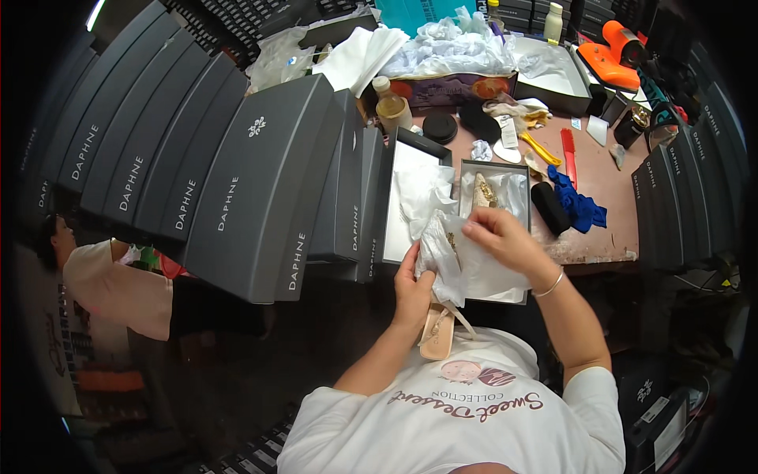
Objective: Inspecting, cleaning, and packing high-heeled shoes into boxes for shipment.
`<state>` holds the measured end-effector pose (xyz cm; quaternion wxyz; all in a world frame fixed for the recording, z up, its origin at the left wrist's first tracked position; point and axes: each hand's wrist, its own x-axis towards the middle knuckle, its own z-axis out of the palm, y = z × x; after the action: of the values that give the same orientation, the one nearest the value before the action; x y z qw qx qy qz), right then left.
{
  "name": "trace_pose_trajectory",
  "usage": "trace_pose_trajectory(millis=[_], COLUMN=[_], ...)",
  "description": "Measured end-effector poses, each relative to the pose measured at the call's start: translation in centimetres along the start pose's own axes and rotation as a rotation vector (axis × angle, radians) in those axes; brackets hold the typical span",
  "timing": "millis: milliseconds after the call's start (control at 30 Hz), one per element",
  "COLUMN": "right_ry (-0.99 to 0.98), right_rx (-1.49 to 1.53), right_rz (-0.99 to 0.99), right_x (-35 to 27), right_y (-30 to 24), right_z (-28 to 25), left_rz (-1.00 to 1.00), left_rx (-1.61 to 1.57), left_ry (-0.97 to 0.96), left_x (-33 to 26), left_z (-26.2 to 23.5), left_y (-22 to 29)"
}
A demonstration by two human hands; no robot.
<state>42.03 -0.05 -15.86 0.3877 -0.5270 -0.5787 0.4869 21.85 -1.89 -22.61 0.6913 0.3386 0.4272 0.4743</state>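
1. Gripping the partly wrapped sandal (437, 336), the left hand (414, 296) has fingers curled closed, beside the open shoebox's (497, 167) left edge.
2. Above that shoebox, the right hand (505, 241) pinches thin paper (483, 265).

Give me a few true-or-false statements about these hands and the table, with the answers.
1. The left hand holds a sandal along with white tissue. True.

2. A bracelet circles the left wrist. False: it is on the wrist of the right hand.

3. Another shoe lies in the open box. True.

4. The blue cloth lies to the left of the open box. False: it lies to the right of it.

5. Dark grey boxes stand only on the right side of the picture. False: they stand on both sides.
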Motion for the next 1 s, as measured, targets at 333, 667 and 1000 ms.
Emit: trace_pose_trajectory(millis=[333,667,1000], right_ry=[0.050,-0.174,-0.078], right_rx=[-0.667,-1.049,-0.457], right_rz=[-0.331,-0.484,-0.244], right_x=[-4.6,-8.7,-7.1], right_y=[-1.2,-2.0,-3.8], right_z=[7.5,7.3,4.3], left_rz=[-0.145,-0.237,-0.055], left_rx=[-0.047,0.225,0.413], left_ry=[-0.192,-0.516,-0.478], left_x=[-3.1,1.3,1.8], left_z=[0.9,-0.6,-0.6], left_y=[-1.2,2.0,1.2])
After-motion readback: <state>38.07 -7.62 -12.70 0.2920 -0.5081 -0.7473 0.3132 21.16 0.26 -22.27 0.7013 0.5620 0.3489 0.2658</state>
